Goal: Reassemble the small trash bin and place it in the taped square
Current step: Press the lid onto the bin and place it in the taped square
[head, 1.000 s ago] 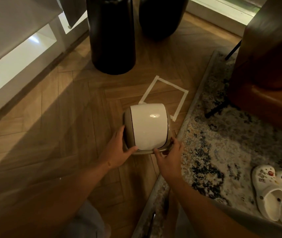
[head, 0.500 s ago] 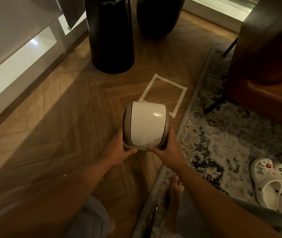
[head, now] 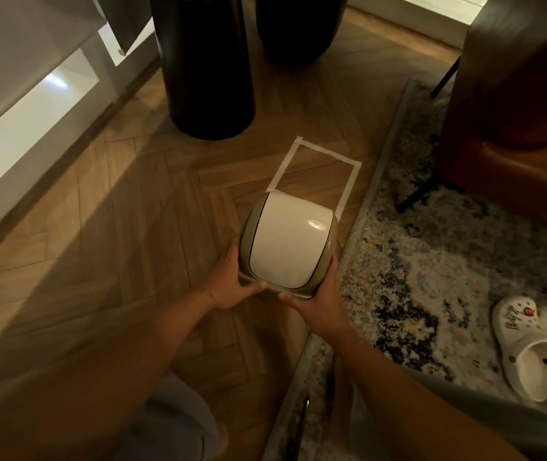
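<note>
Both hands' grip clamps trash bin (head: pixel 287 246); bin carries no readable label.

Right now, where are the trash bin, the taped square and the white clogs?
trash bin (head: pixel 287 247): head view, on its white swing lid.
taped square (head: pixel 328 155): head view, on the far strip of tape.
white clogs (head: pixel 531 354): head view, on the left clog's upper.
</note>
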